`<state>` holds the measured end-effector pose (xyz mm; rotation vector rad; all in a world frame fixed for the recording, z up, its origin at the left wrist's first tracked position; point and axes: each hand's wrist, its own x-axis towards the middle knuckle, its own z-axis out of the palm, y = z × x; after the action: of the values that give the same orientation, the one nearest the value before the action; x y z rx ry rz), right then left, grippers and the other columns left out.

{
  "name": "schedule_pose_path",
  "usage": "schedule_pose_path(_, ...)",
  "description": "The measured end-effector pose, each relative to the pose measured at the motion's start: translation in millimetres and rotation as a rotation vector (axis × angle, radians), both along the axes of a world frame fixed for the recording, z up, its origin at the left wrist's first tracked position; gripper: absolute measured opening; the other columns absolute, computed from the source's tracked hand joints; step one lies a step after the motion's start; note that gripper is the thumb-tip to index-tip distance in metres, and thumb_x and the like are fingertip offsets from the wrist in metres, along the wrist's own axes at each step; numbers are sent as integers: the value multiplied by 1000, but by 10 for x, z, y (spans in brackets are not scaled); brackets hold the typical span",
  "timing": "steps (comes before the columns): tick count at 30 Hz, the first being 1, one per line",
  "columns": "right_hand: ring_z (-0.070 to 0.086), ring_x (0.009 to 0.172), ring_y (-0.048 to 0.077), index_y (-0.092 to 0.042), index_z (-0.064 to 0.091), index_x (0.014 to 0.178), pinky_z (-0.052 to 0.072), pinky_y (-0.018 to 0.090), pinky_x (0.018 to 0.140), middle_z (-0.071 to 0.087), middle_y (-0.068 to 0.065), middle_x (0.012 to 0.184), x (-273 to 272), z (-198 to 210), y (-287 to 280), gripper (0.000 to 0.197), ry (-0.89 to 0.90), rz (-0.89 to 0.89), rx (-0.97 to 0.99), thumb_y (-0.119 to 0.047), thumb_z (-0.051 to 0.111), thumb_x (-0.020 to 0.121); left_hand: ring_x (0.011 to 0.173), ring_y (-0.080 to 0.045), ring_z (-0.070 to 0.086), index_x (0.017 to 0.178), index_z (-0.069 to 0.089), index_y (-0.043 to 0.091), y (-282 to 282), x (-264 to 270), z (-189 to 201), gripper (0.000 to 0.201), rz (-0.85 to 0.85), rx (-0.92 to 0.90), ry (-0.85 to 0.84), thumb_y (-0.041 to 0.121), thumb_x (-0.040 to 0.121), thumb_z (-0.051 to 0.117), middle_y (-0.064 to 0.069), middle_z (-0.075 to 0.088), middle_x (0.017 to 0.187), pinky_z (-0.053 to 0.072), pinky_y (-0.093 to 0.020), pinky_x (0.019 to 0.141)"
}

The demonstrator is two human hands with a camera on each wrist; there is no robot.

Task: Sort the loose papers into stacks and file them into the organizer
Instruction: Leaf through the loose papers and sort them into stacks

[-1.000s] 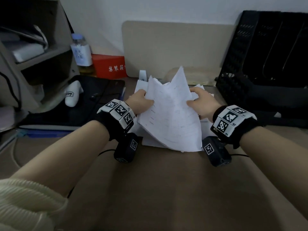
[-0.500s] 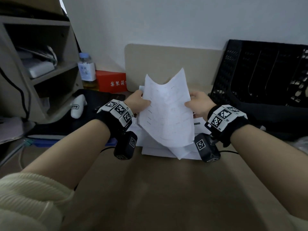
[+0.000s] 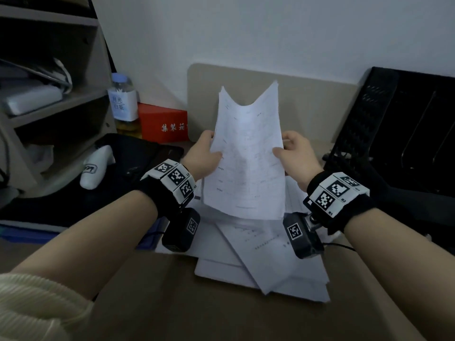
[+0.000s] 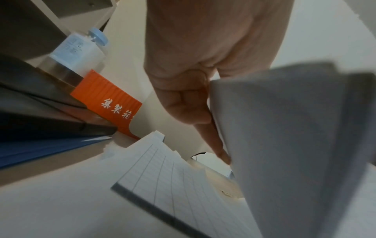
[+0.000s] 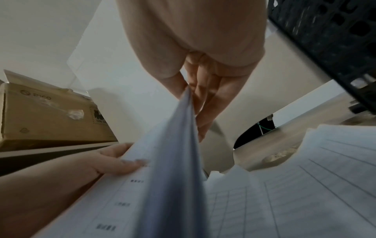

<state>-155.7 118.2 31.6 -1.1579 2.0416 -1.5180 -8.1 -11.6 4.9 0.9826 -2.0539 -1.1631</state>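
Sheaf of papers [image 3: 247, 163] upright, long axis vertical, pinched by left hand [image 3: 204, 156] and right hand [image 3: 294, 153].

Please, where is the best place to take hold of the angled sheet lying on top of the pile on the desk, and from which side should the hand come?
Take the angled sheet at its near corner, which sticks out past the pile toward the person. Coming from the near side, a thumb-over, fingers-under grip probably lifts it alone. Both the left hand and the right hand now hold the raised papers.
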Motion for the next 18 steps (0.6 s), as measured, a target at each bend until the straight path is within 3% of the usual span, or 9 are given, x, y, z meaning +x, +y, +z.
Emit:
schedule_pose_path(2, 65, 98, 25, -32, 51, 95, 54, 37, 66, 63, -3, 109, -62, 23, -101, 27, 64, 3, -80, -5, 48, 91, 103, -20, 63, 134, 39, 23, -85, -104, 21, 38, -4, -13, 114, 15, 98, 49, 0, 59, 124, 53, -42, 94)
schedule_pose_path(4, 64, 97, 21, -37, 49, 94, 56, 42, 69, 61, -10, 108, -100, 47, -162, 30, 127, -15, -141, -8, 50, 89, 97, -15, 65, 129, 39, 26, -144, -197, 47, 34, -8, -27, 219, 15, 99, 50, 3, 61, 119, 56, -40, 90)
schedule_pose_path(6, 63, 88, 17, -31, 49, 99, 57, 50, 72, 59, -8, 109, -131, 53, -197, 29, 164, -39, -174, -5, 50, 87, 100, -14, 65, 122, 39, 29, -168, -259, 68, 31, -10, -6, 294, 15, 98, 52, 7, 62, 114, 55, -41, 91)
schedule_pose_path(8, 64, 88, 23, -25, 47, 103, 56, 53, 75, 58, -5, 109, -171, 48, -226, 29, 155, -52, -158, -3, 48, 85, 104, -13, 62, 121, 37, 30, -173, -280, 69, 34, -31, 36, 326, 12, 96, 53, 10, 60, 113, 52, -41, 96)
schedule_pose_path(11, 63, 101, 20, -26, 49, 112, 55, 45, 84, 62, -10, 107, -240, -5, -262, 34, 90, -27, -98, -3, 45, 87, 116, -15, 57, 135, 36, 23, -171, -241, -8, 48, -84, 48, 304, 10, 94, 56, 7, 58, 123, 47, -41, 103)
schedule_pose_path(13, 62, 103, 16, -20, 51, 124, 54, 36, 85, 63, -7, 114, -272, -69, -285, 40, 71, -16, -75, -3, 44, 88, 121, -18, 56, 143, 36, 18, -179, -208, -68, 56, -112, 55, 273, 12, 93, 59, 2, 58, 131, 46, -41, 104)
schedule_pose_path(16, 62, 93, 8, -16, 50, 129, 50, 21, 72, 63, -9, 108, -298, -137, -314, 41, 28, -3, -67, -2, 44, 91, 118, -18, 58, 140, 46, 15, -196, -187, -105, 46, -144, 99, 217, 19, 96, 58, 0, 60, 130, 49, -33, 95)
schedule_pose_path(18, 61, 91, 10, -16, 51, 127, 49, 19, 70, 61, -13, 100, -314, -190, -331, 39, 10, 6, -54, -2, 45, 92, 116, -17, 59, 138, 50, 16, -216, -189, -140, 43, -161, 126, 189, 24, 96, 58, 1, 62, 128, 49, -31, 92)
